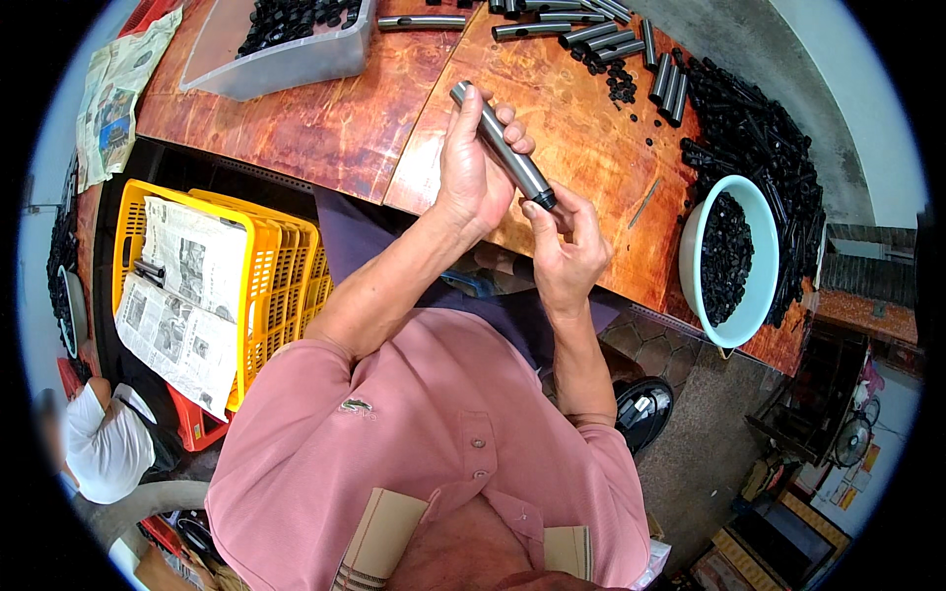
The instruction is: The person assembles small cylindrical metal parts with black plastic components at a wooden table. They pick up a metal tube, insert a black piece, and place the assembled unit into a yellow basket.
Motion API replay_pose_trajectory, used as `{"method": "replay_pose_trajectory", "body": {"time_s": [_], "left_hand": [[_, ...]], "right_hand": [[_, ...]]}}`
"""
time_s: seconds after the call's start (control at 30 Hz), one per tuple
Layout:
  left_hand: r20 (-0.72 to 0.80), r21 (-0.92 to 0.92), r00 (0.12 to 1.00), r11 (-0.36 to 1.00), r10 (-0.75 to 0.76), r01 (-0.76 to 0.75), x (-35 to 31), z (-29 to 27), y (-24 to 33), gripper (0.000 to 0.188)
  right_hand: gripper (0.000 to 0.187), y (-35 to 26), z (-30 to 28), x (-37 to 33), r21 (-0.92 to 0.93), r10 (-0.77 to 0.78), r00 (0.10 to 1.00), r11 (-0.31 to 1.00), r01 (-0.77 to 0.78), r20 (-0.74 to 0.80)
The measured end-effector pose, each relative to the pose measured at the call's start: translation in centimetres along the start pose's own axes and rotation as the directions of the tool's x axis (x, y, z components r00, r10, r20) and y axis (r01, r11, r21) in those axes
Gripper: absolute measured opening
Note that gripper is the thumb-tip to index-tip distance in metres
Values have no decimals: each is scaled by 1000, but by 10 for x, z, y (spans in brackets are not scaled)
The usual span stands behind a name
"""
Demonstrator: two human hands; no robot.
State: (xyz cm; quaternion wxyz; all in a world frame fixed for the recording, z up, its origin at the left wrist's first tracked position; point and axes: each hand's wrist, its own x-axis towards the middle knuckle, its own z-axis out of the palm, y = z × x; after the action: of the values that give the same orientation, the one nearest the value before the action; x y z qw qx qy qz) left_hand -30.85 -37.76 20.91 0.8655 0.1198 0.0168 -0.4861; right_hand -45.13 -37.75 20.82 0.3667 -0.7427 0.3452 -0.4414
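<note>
A shiny grey metal tube [514, 158] slants over the front edge of the wooden table. My left hand [468, 177] is wrapped round its upper and middle part, thumb along the side. At the tube's lower right end sits a black cap [543, 200]. My right hand [574, 241] pinches this cap between thumb and fingers, so part of it is hidden. Several similar metal tubes [596, 37] lie farther off on the table, beside a cluster of small black rings or plugs [621, 87].
A light-blue basin [765, 286] of small black parts stands at right, against a heap of black pieces [764, 128]. A clear plastic bin [296, 79] sits at back left. Yellow crates [258, 295] with newspaper stand left of me; another person [103, 443] is beyond.
</note>
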Motion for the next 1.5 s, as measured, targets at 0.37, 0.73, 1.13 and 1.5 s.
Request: {"method": "replay_pose_trajectory", "body": {"time_s": [0.37, 0.73, 1.13, 1.5], "left_hand": [[-145, 122, 980, 980, -138, 156, -11, 22, -10, 41], [-12, 289, 995, 953, -97, 97, -18, 32, -18, 57], [-16, 88, 981, 977, -192, 192, 10, -19, -16, 42], [61, 272, 980, 948, -190, 167, 16, -36, -6, 49]], "right_hand": [[51, -1, 10, 30, 516, 163, 967, 856, -40, -195], [53, -12, 24, 35, 569, 189, 922, 821, 40, -338], [39, 2, 28, 27, 186, -105, 971, 972, 147, -215], [26, 10, 28, -3, 251, 300, 925, 900, -355, 233]]}}
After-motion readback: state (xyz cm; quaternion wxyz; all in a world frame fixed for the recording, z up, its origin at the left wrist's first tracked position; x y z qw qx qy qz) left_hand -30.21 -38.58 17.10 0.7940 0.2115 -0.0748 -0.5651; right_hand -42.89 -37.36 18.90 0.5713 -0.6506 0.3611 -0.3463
